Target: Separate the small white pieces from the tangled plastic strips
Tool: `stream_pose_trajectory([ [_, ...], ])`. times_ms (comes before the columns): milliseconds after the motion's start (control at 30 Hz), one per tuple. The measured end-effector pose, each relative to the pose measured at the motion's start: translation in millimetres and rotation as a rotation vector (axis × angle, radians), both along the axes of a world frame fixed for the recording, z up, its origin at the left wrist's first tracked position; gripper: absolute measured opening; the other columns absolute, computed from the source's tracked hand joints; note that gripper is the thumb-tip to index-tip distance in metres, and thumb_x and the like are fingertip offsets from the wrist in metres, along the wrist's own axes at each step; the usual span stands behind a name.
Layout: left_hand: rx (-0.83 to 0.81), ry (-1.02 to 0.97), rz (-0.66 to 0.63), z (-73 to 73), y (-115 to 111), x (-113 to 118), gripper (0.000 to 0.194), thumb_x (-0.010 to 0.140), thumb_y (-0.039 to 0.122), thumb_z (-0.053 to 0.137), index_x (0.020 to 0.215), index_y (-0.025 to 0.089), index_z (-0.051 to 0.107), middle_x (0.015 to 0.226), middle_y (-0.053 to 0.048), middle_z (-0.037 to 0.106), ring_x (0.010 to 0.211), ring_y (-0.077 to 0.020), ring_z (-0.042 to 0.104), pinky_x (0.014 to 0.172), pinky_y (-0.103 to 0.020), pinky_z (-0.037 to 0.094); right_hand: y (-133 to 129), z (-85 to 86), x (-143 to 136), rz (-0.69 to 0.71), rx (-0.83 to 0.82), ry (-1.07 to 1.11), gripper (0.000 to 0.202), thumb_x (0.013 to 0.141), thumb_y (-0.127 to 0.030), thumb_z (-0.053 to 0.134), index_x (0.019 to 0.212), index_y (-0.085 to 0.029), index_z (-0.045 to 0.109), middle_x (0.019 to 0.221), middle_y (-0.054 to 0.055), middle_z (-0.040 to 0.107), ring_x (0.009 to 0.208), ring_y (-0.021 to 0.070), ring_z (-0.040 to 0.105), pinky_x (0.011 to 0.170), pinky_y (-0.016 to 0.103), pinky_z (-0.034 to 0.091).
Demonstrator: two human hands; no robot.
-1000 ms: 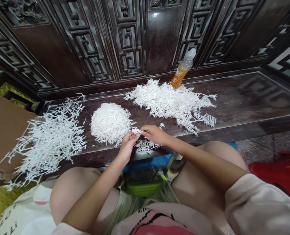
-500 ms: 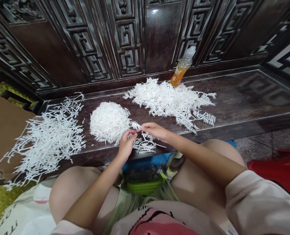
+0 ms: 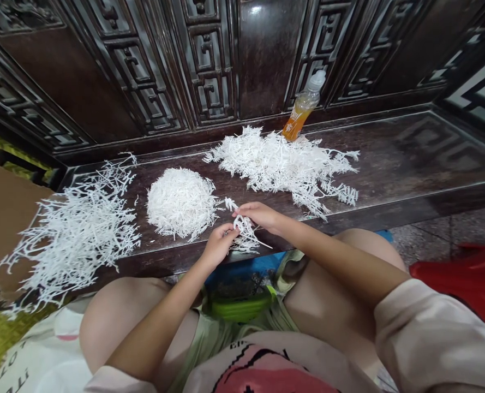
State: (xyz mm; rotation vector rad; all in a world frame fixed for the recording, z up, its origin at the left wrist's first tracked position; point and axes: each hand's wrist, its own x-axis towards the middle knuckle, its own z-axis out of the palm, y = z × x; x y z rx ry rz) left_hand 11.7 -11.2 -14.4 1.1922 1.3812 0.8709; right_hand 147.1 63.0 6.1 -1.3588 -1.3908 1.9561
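Note:
Between my hands is a white branched plastic sprig [image 3: 245, 228], held over the front edge of the dark wooden bench [image 3: 393, 164]. My left hand [image 3: 220, 243] pinches its lower left side between thumb and fingertips. My right hand [image 3: 260, 214] is closed on its upper part, with a tufted end poking out past the fingers. Just left of my hands sits a rounded heap of small white pieces [image 3: 180, 203]. Behind my right hand spreads a pile of white branched sprigs [image 3: 279, 164]. Some white sprig parts hang below my fingers; their exact shape is blurred.
At far left, bare white stems [image 3: 78, 229] lie heaped, partly over a brown cardboard piece [image 3: 5, 218]. A bottle of orange drink [image 3: 301, 112] stands against the carved wooden back [image 3: 267, 65]. A red plastic object [image 3: 463, 278] is at right; a green one [image 3: 242, 308] lies below, between the knees.
My left hand has shifted slightly right and down, parting from the right fingertips and taking the sprig lower. The sprig has turned between my hands. The whole view has shifted a little.

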Motion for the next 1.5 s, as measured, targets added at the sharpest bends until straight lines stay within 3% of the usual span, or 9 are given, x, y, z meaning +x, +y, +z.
stream_pose_trajectory([
  [133,0.048,0.105,0.097,-1.0,4,-5,0.02,0.072,0.035,0.045,0.065,0.018,0.053,0.061,0.002,0.049,0.061,-0.0118,0.044,0.059,-0.022,0.031,5,-1.0,2,-0.074,-0.122,0.061,0.012,0.07,-0.025,0.057,0.069,-0.015,0.063,0.06,0.0,0.057,0.049,0.0062,0.042,0.048,0.02,0.033],
  [333,0.243,0.563,0.15,-0.8,8,-12,0.012,0.073,0.027,0.045,0.076,0.019,0.054,0.053,0.003,0.039,0.052,-0.0122,0.039,0.054,-0.023,0.027,5,-2.4,4,-0.066,-0.377,0.263,0.008,0.073,-0.013,0.05,0.069,-0.012,0.057,0.049,-0.003,0.048,0.042,0.0046,0.04,0.045,0.019,0.033],
  [500,0.495,0.729,0.027,-6.9,4,-9,0.034,0.068,0.021,0.054,0.102,0.019,0.05,0.086,-0.007,0.058,0.078,-0.0198,0.051,0.073,-0.03,0.031,0,-8.0,2,-0.107,-0.431,0.288,0.011,0.075,-0.01,0.046,0.068,-0.01,0.055,0.061,0.004,0.058,0.053,0.0076,0.052,0.056,0.021,0.041],
  [700,0.483,0.662,0.044,-2.3,3,-7,0.017,0.077,0.027,0.044,0.086,0.019,0.055,0.08,-0.006,0.059,0.074,-0.0183,0.051,0.07,-0.029,0.032,4,-1.8,1,-0.11,-0.286,0.201,0.005,0.071,-0.015,0.054,0.066,-0.013,0.052,0.058,0.0,0.056,0.05,0.0069,0.049,0.051,0.02,0.037],
  [800,0.353,0.495,0.142,2.0,5,-8,0.026,0.079,0.037,0.039,0.07,0.017,0.053,0.062,-0.001,0.052,0.059,-0.0136,0.045,0.059,-0.024,0.031,3,1.6,0,-0.146,-0.166,0.145,0.009,0.066,-0.019,0.059,0.066,-0.015,0.051,0.061,-0.002,0.053,0.055,0.0064,0.047,0.052,0.019,0.037],
  [933,0.166,0.302,0.213,2.3,5,-7,0.038,0.079,0.047,0.035,0.057,0.017,0.043,0.05,0.003,0.038,0.052,-0.0106,0.037,0.054,-0.022,0.028,-4,4.0,-4,-0.094,-0.223,0.246,0.014,0.064,-0.021,0.06,0.07,-0.017,0.048,0.07,-0.002,0.053,0.067,0.0091,0.052,0.064,0.023,0.041],
  [1033,0.137,0.249,0.225,3.0,4,-7,0.037,0.078,0.047,0.035,0.059,0.017,0.043,0.053,0.003,0.04,0.055,-0.0108,0.039,0.055,-0.022,0.03,-8,4.0,-5,-0.001,-0.255,0.315,0.019,0.063,-0.018,0.06,0.072,-0.017,0.044,0.071,-0.001,0.055,0.068,0.0105,0.054,0.069,0.027,0.042],
  [1233,0.193,0.157,0.197,8.4,4,-9,0.028,0.077,0.041,0.042,0.092,0.019,0.05,0.083,-0.001,0.055,0.077,-0.0144,0.05,0.07,-0.024,0.036,-8,-0.7,-6,0.02,-0.108,0.173,0.02,0.064,-0.018,0.059,0.071,-0.018,0.041,0.061,-0.003,0.051,0.06,0.0087,0.053,0.061,0.023,0.039],
  [1500,0.198,0.341,0.076,9.5,5,-12,0.032,0.078,0.045,0.039,0.087,0.018,0.053,0.074,-0.001,0.057,0.066,-0.0138,0.051,0.063,-0.024,0.037,-8,-2.3,-5,0.07,0.007,0.133,0.015,0.063,-0.019,0.055,0.071,-0.017,0.042,0.058,-0.005,0.047,0.053,0.0067,0.048,0.048,0.019,0.03],
])
